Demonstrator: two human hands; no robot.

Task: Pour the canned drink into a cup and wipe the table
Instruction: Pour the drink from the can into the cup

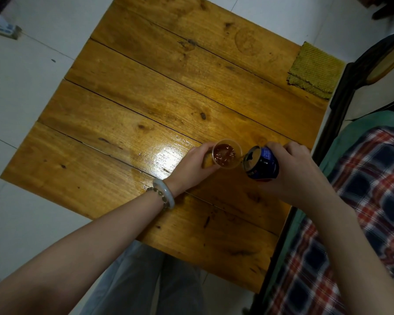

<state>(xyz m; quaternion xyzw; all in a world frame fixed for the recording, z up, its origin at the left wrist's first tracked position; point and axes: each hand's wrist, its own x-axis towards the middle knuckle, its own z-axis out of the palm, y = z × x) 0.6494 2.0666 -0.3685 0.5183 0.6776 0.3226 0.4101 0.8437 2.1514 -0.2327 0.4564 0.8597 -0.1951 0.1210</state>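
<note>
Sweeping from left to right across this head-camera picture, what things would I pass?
White power strip → pale bangle on the left wrist → left hand → clear plastic cup of brown drink → tilted blue can → right hand → red-and-blue plaid fabric.

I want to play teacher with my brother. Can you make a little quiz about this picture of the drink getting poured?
1. True or false: the right hand tilts the can toward the cup.
2. What grips the cup? A. the left hand B. a clamp C. nothing
3. Fill in: the folded cloth lies at the table's far ____ corner.
Key: 1 true; 2 A; 3 right.
</note>
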